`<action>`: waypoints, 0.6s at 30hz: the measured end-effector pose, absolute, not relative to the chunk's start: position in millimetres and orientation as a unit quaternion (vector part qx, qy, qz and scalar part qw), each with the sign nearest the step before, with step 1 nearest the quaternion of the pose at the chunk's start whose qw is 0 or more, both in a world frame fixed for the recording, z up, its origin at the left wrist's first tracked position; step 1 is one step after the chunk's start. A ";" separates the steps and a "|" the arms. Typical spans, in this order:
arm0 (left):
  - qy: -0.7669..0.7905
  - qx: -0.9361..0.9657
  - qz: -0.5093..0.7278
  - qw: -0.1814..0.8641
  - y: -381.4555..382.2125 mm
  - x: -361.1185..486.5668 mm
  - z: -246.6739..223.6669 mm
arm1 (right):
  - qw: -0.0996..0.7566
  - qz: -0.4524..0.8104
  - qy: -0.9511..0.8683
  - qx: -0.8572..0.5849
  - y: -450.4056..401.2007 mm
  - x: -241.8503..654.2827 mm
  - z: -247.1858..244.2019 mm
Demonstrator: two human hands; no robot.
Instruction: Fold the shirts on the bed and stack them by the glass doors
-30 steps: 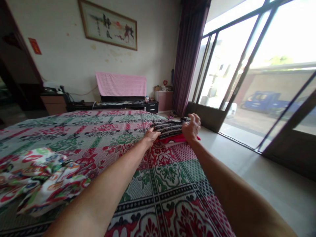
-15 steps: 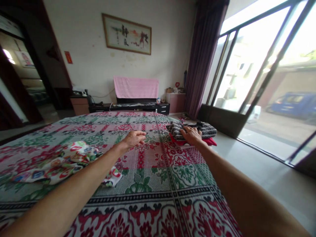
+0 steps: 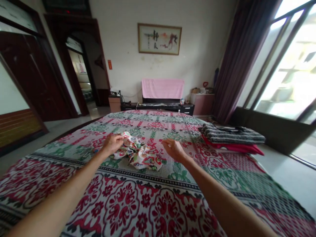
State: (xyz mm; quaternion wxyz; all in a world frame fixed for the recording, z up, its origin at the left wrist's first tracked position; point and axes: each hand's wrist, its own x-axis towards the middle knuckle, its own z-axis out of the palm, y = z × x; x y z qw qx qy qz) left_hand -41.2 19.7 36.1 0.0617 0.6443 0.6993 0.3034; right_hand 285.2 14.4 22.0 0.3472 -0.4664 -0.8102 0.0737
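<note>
A crumpled white garment [image 3: 145, 156] with a colourful print lies on the patterned bedspread [image 3: 138, 204]. At its upper left end, my left hand [image 3: 114, 144] is closed on a fold of the cloth. My right hand [image 3: 174, 149] hovers just to the right of the garment, apart from it, with curled fingers and nothing visible in them. Farther right sits a stack of folded clothes, with a black-and-white striped knit [image 3: 229, 134] on top and a red piece [image 3: 234, 147] beneath it.
Beyond the bed stands a low black cabinet [image 3: 187, 109] with a pink cloth [image 3: 163, 88] draped over something on it. A purple curtain [image 3: 237, 62] and glass doors [image 3: 283, 69] are on the right. Doorways open at the left.
My right hand has left the striped stack and moved left toward the printed garment. My left hand has taken hold of the garment. The view has turned left.
</note>
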 end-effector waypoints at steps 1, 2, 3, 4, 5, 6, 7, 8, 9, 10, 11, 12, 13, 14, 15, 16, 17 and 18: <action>0.699 0.646 0.299 0.065 18.4 -45.6 29.5 | 0.330 0.099 -0.819 -0.458 12.5 267.0 21.8; 0.698 0.646 0.300 0.069 17.8 -49.3 23.2 | 0.319 0.123 -0.825 -0.451 10.7 250.8 22.8; 0.696 0.646 0.305 0.074 17.6 -52.3 17.5 | 0.315 0.144 -0.827 -0.442 9.1 236.8 24.7; 0.693 0.645 0.313 0.081 17.3 -55.0 12.6 | 0.317 0.163 -0.828 -0.434 7.8 224.8 27.4; 0.691 0.640 0.323 0.089 16.8 -57.3 8.7 | 0.320 0.179 -0.826 -0.428 6.6 214.9 30.3; 0.688 0.636 0.334 0.101 15.7 -59.3 5.8 | 0.319 0.194 -0.824 -0.426 5.6 206.8 33.2; 0.682 0.635 0.343 0.116 14.0 -61.2 3.9 | 0.306 0.209 -0.825 -0.427 4.7 200.6 35.6; 0.671 0.642 0.347 0.132 11.8 -63.0 2.9 | 0.277 0.224 -0.830 -0.429 3.6 195.9 37.3; 0.655 0.656 0.346 0.146 9.1 -64.7 2.6 | 0.237 0.237 -0.840 -0.427 2.5 192.8 38.1; 0.637 0.674 0.339 0.157 6.3 -66.4 2.9 | 0.192 0.244 -0.853 -0.420 1.4 190.9 37.9; 0.620 0.694 0.328 0.164 3.6 -67.9 3.2 | 0.150 0.246 -0.867 -0.408 0.3 190.0 36.9; 0.606 0.712 0.314 0.166 1.4 -69.3 3.5 | 0.116 0.242 -0.880 -0.392 -0.6 189.9 35.2; 0.597 0.725 0.301 0.166 -0.2 -70.4 3.5 | 0.096 0.235 -0.891 -0.377 -0.9 190.4 33.0; 0.592 0.734 0.288 0.167 -0.9 -71.2 3.1 | 0.087 0.227 -0.899 -0.363 -0.7 191.2 30.5; 0.589 0.740 0.279 0.169 -0.8 -71.8 2.2 | 0.090 0.220 -0.907 -0.348 0.3 192.1 28.0; 0.587 0.743 0.273 0.169 0.1 -72.2 1.2 | 0.101 0.215 -0.912 -0.336 2.1 193.2 25.7; 0.588 0.743 0.276 0.165 1.6 -72.3 0.2 | 0.122 0.213 -0.911 -0.330 4.6 194.3 23.8; 0.589 0.739 0.286 0.157 3.2 -72.4 -0.2 | 0.153 0.216 -0.903 -0.338 7.6 195.6 22.5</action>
